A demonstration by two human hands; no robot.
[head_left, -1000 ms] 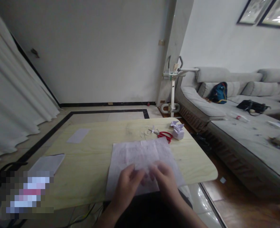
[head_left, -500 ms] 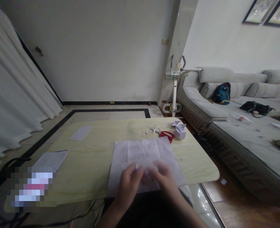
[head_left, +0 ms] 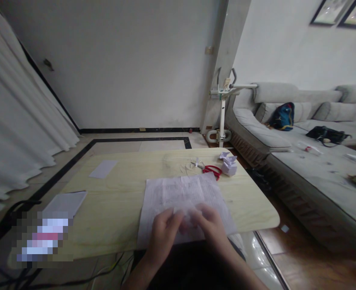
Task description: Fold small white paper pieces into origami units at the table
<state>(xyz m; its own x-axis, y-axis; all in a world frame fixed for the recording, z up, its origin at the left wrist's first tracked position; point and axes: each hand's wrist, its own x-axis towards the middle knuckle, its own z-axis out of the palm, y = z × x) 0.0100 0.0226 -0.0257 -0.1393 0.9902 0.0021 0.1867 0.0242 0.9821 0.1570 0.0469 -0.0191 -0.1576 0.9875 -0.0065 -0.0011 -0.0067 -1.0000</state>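
Across sheet's (head_left: 181, 191) near edge, left hand (head_left: 165, 226) and right hand (head_left: 210, 222), open tabletop (head_left: 114, 201) alongside

The desk (head_left: 114, 217) had a pale wood-grained top with rounded corners. A large, creased printed sheet (head_left: 181, 191) lay flat at its near edge, right of the middle. By the sheet's far right corner were red-handled scissors (head_left: 212, 170), with thin pale strips (head_left: 186, 167) scattered around their tips. Folded white paper pieces (head_left: 228, 166) sat just right of the handles. On the left lay a small white sheet (head_left: 103, 169) and, nearer, a larger white pad (head_left: 67, 202), its near part hidden by pixelation.
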